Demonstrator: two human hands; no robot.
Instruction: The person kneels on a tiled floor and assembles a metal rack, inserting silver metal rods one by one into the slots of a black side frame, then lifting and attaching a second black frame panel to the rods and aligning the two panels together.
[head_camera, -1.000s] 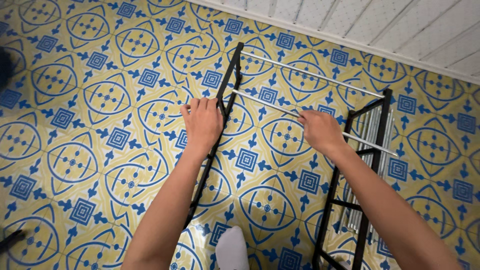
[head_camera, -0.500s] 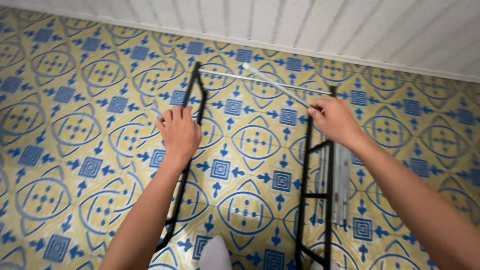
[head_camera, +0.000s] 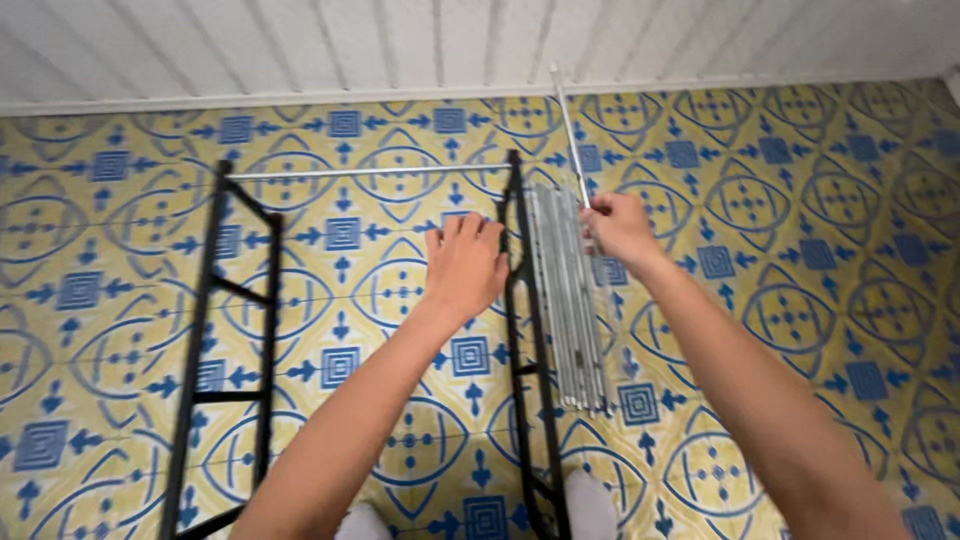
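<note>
The silver rod (head_camera: 572, 135) is clenched in the right hand (head_camera: 618, 228) grip at 1 o'clock, above the patterned tile floor (head_camera: 800, 300) and white panelled wall (head_camera: 400, 40), now swung upright, while the left hand (head_camera: 465, 268), flat and released, has moved to the right black frame (head_camera: 525, 330).

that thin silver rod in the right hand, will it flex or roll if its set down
The rod looks like thin straight metal, so probably stiff and light; the right hand lifts it by one end without visible sag. Being round, it would likely roll on the smooth tiled floor, unless laid against the bundle of rods.
</note>
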